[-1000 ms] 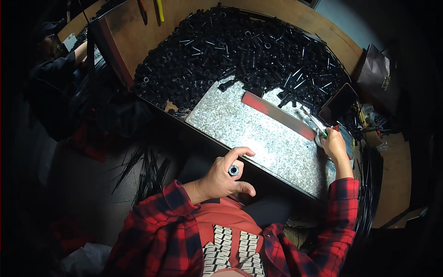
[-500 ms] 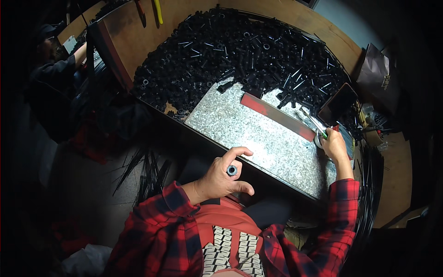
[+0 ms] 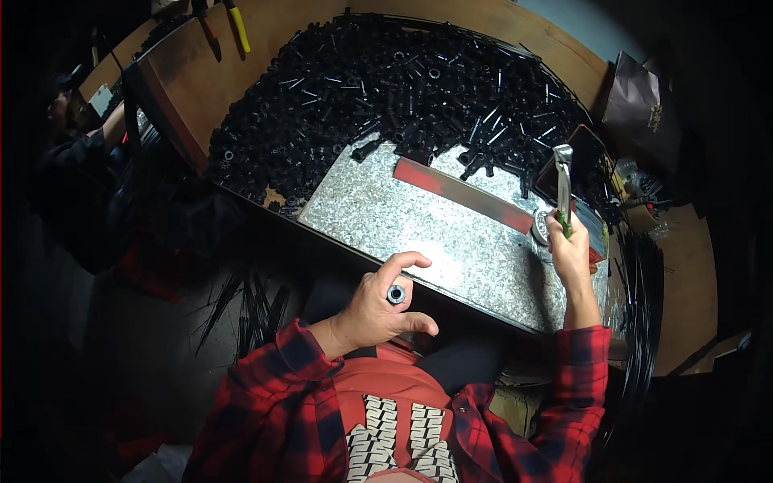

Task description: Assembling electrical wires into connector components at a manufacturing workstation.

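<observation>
In front of my body, my left hand curls its lower fingers round a dark tubular fitting, whose round hollow end faces up. The thumb and forefinger of that hand stretch out apart, with nothing between them. On the right, my right hand is closed on a silver metal tool with a green grip, held upright with its blunt head up; its exact kind is unclear. Beside that hand lies a round whitish object. A red and grey flat bar rests across the mottled metal plate.
Behind the plate rises a large heap of black fittings. A dark phone-like slab and a bag are at right, above bundled thin black rods. Yellow-handled pliers hang at the back left. A co-worker sits far left.
My right hand has lifted the green-gripped tool and turned its head upright, away from the plate. My left hand keeps its hold on the fitting. The whole view has shifted slightly.
</observation>
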Tool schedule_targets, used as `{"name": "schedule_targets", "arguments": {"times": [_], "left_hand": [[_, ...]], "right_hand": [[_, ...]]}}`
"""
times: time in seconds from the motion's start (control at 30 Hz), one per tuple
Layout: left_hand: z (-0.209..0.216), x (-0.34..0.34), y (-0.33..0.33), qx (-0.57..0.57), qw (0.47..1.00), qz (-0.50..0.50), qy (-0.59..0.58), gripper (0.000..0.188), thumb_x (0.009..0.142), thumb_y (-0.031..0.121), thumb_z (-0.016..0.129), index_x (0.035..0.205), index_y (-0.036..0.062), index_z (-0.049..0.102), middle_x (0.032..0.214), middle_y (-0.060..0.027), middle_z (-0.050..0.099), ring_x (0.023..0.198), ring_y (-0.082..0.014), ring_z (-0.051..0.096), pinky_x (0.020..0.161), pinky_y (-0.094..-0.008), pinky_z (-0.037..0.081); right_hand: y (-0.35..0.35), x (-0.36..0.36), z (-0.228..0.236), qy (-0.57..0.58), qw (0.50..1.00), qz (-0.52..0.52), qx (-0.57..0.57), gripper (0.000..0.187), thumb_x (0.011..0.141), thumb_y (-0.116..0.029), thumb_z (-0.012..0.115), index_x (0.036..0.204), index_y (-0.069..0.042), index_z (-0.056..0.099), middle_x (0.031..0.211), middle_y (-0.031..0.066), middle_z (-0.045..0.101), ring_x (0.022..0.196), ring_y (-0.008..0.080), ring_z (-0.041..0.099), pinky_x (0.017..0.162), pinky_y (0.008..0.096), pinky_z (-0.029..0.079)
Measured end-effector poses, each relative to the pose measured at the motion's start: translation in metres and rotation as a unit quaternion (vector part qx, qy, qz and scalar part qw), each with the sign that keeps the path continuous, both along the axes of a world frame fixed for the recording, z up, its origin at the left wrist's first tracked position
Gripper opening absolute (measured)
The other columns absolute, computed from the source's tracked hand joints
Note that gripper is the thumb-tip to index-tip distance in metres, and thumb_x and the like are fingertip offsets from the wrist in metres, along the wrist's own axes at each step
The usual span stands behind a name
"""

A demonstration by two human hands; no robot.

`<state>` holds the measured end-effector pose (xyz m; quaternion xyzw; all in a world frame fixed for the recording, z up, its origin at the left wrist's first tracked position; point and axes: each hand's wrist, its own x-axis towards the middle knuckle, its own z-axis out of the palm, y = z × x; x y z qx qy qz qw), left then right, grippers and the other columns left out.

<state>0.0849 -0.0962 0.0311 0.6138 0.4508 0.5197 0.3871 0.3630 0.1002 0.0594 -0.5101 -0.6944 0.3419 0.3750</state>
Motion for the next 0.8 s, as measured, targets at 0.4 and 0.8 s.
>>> {"name": "schedule_targets", "arguments": {"times": [0.4, 0.8], "left_hand": [[-0.005, 0.0, -0.003, -0.013, 1.0, 0.0, -0.008, 0.08, 0.061, 0.035, 0.085, 0.12, 0.0023, 0.043, 0.051, 0.0051, 0.037, 0.049, -0.002, 0.034, 0.048, -0.0184, 0.026], [0.002, 0.011, 0.001, 0.014, 0.999, -0.035, 0.006, 0.086, 0.061, 0.033, 0.085, 0.13, 0.002, 0.043, 0.052, 0.0052, 0.036, 0.049, -0.0019, 0.032, 0.048, -0.0187, 0.026]], "right_hand": [[0.026, 0.03, -0.015, -0.139, 0.982, -0.087, 0.091, 0.02, 0.086, -0.018, 0.06, 0.077, 0.0, 0.056, 0.06, 0.0056, 0.052, 0.055, 0.0154, 0.047, 0.055, 0.0305, 0.039], [-0.054, -0.025, 0.009, 0.333, 0.89, 0.168, -0.264, 0.015, 0.092, -0.022, 0.052, 0.091, -0.007, 0.05, 0.064, -0.0034, 0.035, 0.055, 0.0083, 0.037, 0.051, 0.0245, 0.036]]}}
